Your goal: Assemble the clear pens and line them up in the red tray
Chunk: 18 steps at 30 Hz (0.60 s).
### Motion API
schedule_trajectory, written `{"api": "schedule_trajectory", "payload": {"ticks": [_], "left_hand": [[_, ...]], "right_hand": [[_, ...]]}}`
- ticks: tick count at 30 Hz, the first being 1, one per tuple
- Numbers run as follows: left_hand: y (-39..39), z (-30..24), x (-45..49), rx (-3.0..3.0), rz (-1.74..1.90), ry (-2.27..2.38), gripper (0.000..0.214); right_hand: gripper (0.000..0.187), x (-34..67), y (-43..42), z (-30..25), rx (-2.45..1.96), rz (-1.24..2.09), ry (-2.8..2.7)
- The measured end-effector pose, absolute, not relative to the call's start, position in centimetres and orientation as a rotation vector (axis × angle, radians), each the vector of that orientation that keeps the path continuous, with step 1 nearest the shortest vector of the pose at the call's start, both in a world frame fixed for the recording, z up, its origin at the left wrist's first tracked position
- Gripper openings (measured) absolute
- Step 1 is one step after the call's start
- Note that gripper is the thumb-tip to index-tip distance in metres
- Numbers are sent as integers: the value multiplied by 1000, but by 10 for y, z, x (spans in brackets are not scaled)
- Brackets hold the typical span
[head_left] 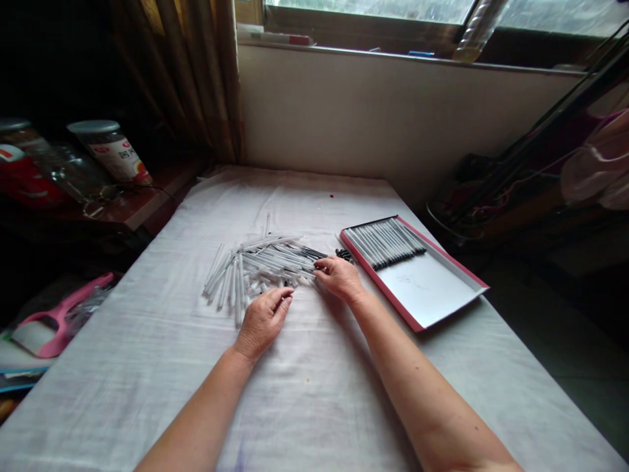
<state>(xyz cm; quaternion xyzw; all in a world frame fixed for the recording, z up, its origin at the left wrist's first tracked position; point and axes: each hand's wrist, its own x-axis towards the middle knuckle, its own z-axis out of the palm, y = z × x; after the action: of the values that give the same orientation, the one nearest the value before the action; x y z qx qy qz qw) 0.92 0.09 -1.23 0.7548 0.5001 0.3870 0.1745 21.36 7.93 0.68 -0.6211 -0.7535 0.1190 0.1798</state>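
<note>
A loose pile of clear pen barrels (pixel 255 262) lies on the cloth-covered table. Thin black-and-clear pen refills (pixel 314 252) are at its right side, with small black caps (pixel 344 254) beyond. My left hand (pixel 264 319) is at the near edge of the pile, thumb and fingers pinched together; whatever is between them is too small to name. Over the pile's right end, my right hand (pixel 339 275) has its fingers curled in by the refills, and its fingertips hide what they grip. A shallow red-edged box (pixel 413 298) to the right holds a row of black-tipped pens (pixel 386 242).
White cloth covers the table (pixel 304 406). On a wooden side table at left stand a lidded jar (pixel 115 151) and other containers. A pink-handled object (pixel 63 314) lies lower left. Behind are a wall, curtain (pixel 191 78) and windowsill; a dark rack (pixel 540 131) leans at right.
</note>
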Motion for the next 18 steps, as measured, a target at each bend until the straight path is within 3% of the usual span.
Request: {"api": "schedule_trajectory", "payload": {"ticks": [8, 15, 18], "left_hand": [[1, -12, 9, 2148, 1096, 1414, 20], [-1, -13, 9, 2209, 1118, 1413, 21], [-4, -9, 10, 2328, 1275, 1496, 33]], "right_hand": [[20, 218, 68, -11, -1646, 290, -1953], [29, 245, 50, -24, -1483, 631, -1314], [30, 249, 38, -25, -1382, 739, -1228]]}}
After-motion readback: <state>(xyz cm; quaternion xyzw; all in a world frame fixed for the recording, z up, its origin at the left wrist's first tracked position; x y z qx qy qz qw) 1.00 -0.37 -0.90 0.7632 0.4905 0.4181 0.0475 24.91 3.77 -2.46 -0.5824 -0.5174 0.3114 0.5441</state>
